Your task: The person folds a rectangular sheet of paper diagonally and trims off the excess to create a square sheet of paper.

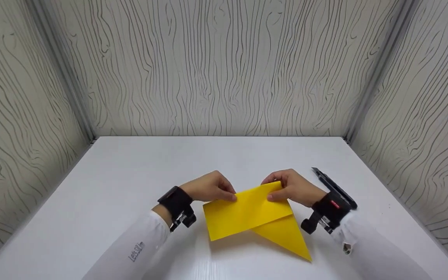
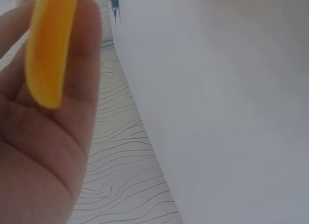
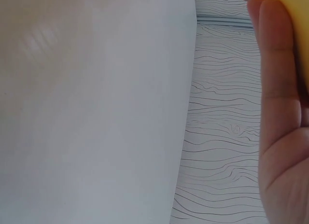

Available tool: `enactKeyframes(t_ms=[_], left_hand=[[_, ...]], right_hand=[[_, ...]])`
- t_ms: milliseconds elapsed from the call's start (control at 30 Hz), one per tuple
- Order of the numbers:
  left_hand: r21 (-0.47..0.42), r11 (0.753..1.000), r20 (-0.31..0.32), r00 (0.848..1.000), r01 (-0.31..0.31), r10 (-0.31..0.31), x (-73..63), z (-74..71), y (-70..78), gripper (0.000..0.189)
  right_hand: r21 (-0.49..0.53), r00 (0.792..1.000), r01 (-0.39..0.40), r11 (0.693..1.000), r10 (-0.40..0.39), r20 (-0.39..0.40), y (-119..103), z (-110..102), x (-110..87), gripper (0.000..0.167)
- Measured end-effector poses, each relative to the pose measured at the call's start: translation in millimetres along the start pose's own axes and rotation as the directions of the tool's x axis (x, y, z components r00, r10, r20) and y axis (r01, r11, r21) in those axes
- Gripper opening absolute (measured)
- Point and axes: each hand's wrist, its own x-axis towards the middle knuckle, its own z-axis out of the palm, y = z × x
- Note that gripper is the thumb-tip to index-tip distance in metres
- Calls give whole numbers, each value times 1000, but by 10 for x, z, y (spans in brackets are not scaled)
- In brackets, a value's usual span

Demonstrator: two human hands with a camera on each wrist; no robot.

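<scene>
A folded sheet of yellow paper (image 1: 243,217) is held up between both hands in the head view, one flap lying across it and a pointed corner hanging toward the lower right. My left hand (image 1: 210,187) pinches its upper edge, thumb in front and fingers behind. Near the upper right corner my right hand (image 1: 292,188) pinches it the same way. The left wrist view shows the yellow paper (image 2: 50,50) edge-on and curved against the left hand (image 2: 43,132). At the right wrist view's upper right, the paper (image 3: 297,16) shows behind the fingers of the right hand (image 3: 280,93).
A black utility knife (image 1: 331,184) lies on the white table (image 1: 150,159), just beyond the right wrist, its tip pointing away. Wood-grain patterned panels (image 1: 224,70) stand at the back and both sides. Each wrist wears a black camera strap (image 1: 175,202).
</scene>
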Motion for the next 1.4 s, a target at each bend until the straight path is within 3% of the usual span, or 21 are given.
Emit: enactKeyframes(t_ms=[267, 500, 600, 767, 933, 1100, 1400], left_hand=[[-34, 999, 10, 1000, 26, -26, 14, -18, 24, 14], [-16, 999, 19, 999, 35, -34, 24, -2, 54, 12], [-6, 999, 17, 999, 37, -37, 32, 2, 63, 11], [6, 1000, 7, 1000, 22, -22, 43, 2, 77, 11], [24, 1000, 13, 1000, 9, -9, 63, 9, 109, 11], [41, 999, 13, 1000, 4, -5, 75, 6, 120, 10], [67, 998, 4, 1000, 7, -7, 84, -8, 118, 9]], right_hand=[[2, 998, 26, 1000, -26, 58, -30, 0, 3, 36], [-156, 992, 35, 987, -15, 125, -159, 11, 24, 29], [-277, 991, 37, 960, 2, 137, -267, 25, 44, 26], [-452, 988, 63, 890, 9, 154, -422, 64, 101, 23], [-518, 983, 104, 849, -8, 185, -540, 124, 164, 12], [-574, 971, 168, 802, -33, 238, -632, 169, 253, 17], [-612, 959, 185, 768, -5, 284, -689, 242, 325, 19]])
